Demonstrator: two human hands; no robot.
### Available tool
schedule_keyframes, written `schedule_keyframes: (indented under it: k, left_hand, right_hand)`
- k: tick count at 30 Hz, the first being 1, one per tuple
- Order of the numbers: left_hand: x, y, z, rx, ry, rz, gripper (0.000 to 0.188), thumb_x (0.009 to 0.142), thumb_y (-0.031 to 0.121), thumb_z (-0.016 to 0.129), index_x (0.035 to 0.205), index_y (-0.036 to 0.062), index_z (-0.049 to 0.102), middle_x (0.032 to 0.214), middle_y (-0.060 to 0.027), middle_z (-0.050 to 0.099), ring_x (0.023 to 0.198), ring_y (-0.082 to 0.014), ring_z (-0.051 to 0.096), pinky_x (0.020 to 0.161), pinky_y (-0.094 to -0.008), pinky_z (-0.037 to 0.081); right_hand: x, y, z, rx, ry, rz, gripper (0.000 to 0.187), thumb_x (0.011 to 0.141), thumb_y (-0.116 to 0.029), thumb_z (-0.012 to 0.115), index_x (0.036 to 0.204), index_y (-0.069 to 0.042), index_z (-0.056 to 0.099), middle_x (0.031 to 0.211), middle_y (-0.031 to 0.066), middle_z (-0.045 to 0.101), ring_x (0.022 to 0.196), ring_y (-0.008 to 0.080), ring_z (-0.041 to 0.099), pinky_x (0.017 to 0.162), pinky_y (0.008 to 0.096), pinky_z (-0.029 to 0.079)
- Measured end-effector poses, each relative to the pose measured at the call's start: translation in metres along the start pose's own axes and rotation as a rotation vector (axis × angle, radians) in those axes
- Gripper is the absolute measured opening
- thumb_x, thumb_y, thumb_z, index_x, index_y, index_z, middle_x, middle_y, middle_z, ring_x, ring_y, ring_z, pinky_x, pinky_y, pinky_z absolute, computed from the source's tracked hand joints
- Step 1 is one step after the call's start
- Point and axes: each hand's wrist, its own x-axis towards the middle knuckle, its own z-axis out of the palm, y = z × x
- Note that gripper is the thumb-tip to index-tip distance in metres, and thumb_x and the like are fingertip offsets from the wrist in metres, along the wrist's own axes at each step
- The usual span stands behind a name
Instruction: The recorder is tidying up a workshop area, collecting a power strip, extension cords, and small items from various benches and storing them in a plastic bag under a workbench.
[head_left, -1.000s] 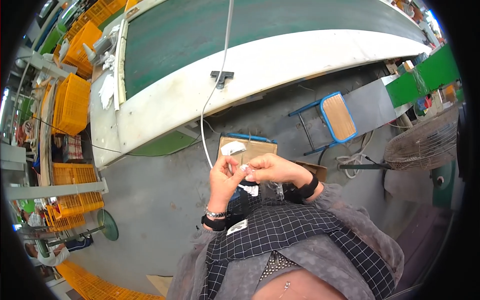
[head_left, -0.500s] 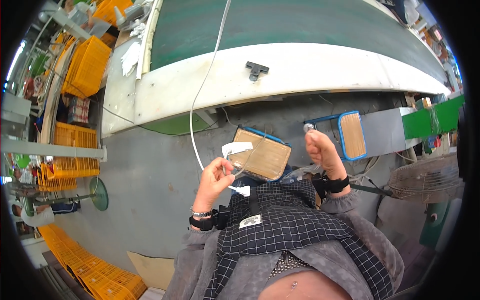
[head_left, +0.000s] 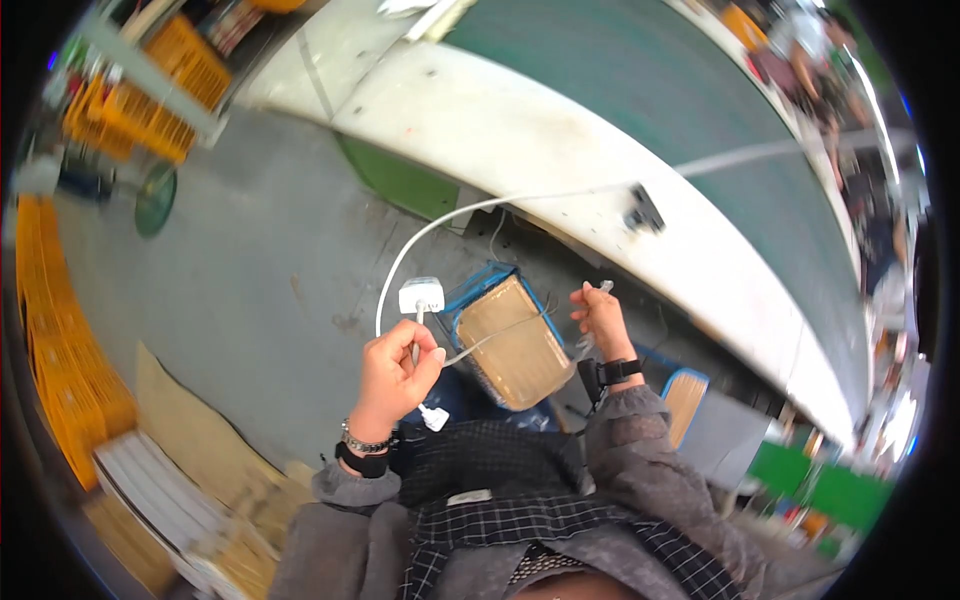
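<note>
My left hand (head_left: 392,372) is closed, thumb and finger pinching a white cable (head_left: 417,335). A white block-shaped plug or adapter (head_left: 421,294) stands just above the fingers, and a smaller white connector (head_left: 433,418) hangs below them. My right hand (head_left: 602,328) is closed around a crumpled strip of clear plastic (head_left: 584,347); a bit of it pokes out past the fingertips. A longer white cord (head_left: 440,217) arcs from near my left hand up across the bench to the right, blurred at its far end.
A stool with a brown top and blue frame (head_left: 512,345) stands beyond my lap, a second stool (head_left: 684,404) to the right. The white-edged bench (head_left: 560,145) bears a green surface and a black clip (head_left: 645,208). Orange crates (head_left: 65,350) and flattened cardboard (head_left: 190,405) lie left.
My view has turned, so bench and stools sit at a new slant. My right hand has come lower in the picture; the cord now swings to the right. Both hands keep their hold.
</note>
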Motion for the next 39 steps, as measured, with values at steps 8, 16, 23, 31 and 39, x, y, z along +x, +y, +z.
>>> schedule_keyframes:
  k: [8, 16, 23, 31, 39]
  left_hand:
    - [0.031, -0.084, 0.041, 0.3, 0.184, 0.277, 0.012, 0.069, 0.004, 0.067, 0.077, 0.009, 0.06, 0.057, -0.0034, 0.054, 0.04, -0.0178, 0.048, 0.04, -0.0286, 0.036]
    - [0.042, -0.162, 0.079, 0.434, 0.067, 0.393, 0.013, 0.071, 0.01, 0.063, 0.084, 0.0078, 0.062, 0.066, -0.0029, 0.058, 0.052, -0.018, 0.055, 0.045, -0.0312, 0.042]
    - [0.051, -0.194, 0.117, 0.275, 0.052, 0.451, 0.016, 0.073, 0.012, 0.065, 0.087, 0.0052, 0.063, 0.064, -0.0022, 0.051, 0.054, -0.0152, 0.052, 0.046, -0.0272, 0.043]
    - [0.062, -0.201, 0.135, 0.26, 0.026, 0.484, 0.014, 0.073, 0.01, 0.065, 0.086, 0.0041, 0.064, 0.058, -0.0015, 0.046, 0.049, -0.0137, 0.048, 0.042, -0.0265, 0.04]
    - [0.062, -0.197, 0.139, 0.24, 0.006, 0.46, 0.015, 0.072, 0.009, 0.066, 0.086, 0.0042, 0.066, 0.061, -0.002, 0.049, 0.05, -0.0136, 0.05, 0.042, -0.0263, 0.042]
  right_hand:
    - [0.254, 0.098, 0.015, 0.073, -0.106, 0.179, 0.024, 0.089, -0.028, 0.056, 0.103, -0.01, 0.058, 0.089, 0.0016, 0.06, 0.064, 0.0131, 0.057, 0.05, 0.0271, 0.044]
    - [0.373, 0.133, 0.082, 0.021, -0.089, -0.004, 0.023, 0.087, -0.021, 0.055, 0.109, -0.013, 0.054, 0.099, -0.0001, 0.059, 0.074, 0.0157, 0.06, 0.053, 0.0293, 0.044]
    - [0.425, 0.138, 0.083, -0.219, -0.418, -0.3, 0.022, 0.086, -0.015, 0.057, 0.107, -0.009, 0.055, 0.099, 0.0046, 0.062, 0.083, 0.0182, 0.061, 0.065, 0.031, 0.048]
    - [0.423, 0.121, 0.09, 0.04, -0.428, -0.153, 0.017, 0.082, -0.02, 0.065, 0.092, -0.007, 0.06, 0.084, 0.0048, 0.063, 0.077, 0.0161, 0.06, 0.067, 0.0314, 0.049]
    - [0.377, 0.09, 0.115, -0.48, -0.281, -0.302, 0.027, 0.083, -0.03, 0.064, 0.087, -0.004, 0.058, 0.071, 0.0035, 0.056, 0.053, 0.0121, 0.053, 0.045, 0.0259, 0.04]
